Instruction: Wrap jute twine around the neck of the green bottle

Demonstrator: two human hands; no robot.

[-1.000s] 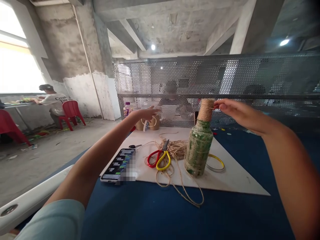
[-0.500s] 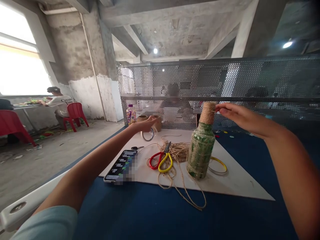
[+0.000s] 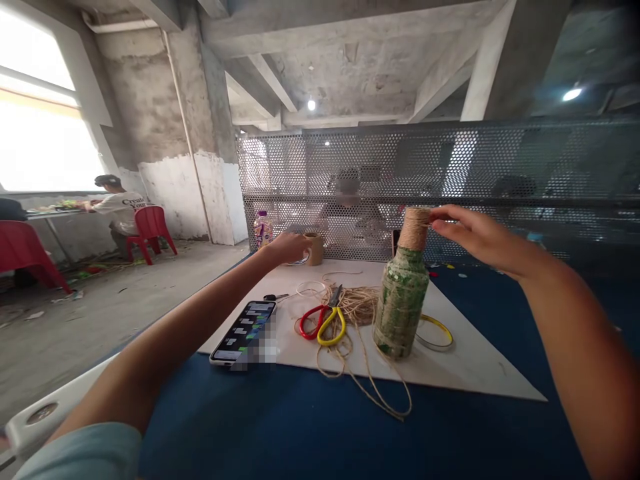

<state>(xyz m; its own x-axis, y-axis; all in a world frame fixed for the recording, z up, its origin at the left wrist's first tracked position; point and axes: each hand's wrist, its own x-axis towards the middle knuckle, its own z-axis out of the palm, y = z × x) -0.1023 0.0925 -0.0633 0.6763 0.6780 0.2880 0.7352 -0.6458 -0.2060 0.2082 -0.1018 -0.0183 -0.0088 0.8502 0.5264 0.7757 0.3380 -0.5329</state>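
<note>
The green-coated bottle [image 3: 401,303] stands upright on a white board [image 3: 480,373]. The right hand [image 3: 475,230] is half closed, with its fingertips [image 3: 436,222] touching the twine-wrapped neck [image 3: 415,229]; I cannot tell if it grips. Left of the bottle, the curved left hand [image 3: 291,248] is just beside a brown roll [image 3: 314,248], its hold unclear. Compared with the earlier frame, a thin clear ring [image 3: 310,288] now lies nearer the bottle, beside the twine pile [image 3: 357,305].

Narrow gap between black smartphone [image 3: 243,332] and red-and-yellow scissors [image 3: 323,325], loose tan jute twine [image 3: 357,304] heaped beyond the scissors, tall green twine-necked bottle [image 3: 401,303] blocking right of centre, perforated grey metal screen [image 3: 400,160] closing the far edge of the blue bench [image 3: 300,433]
</note>
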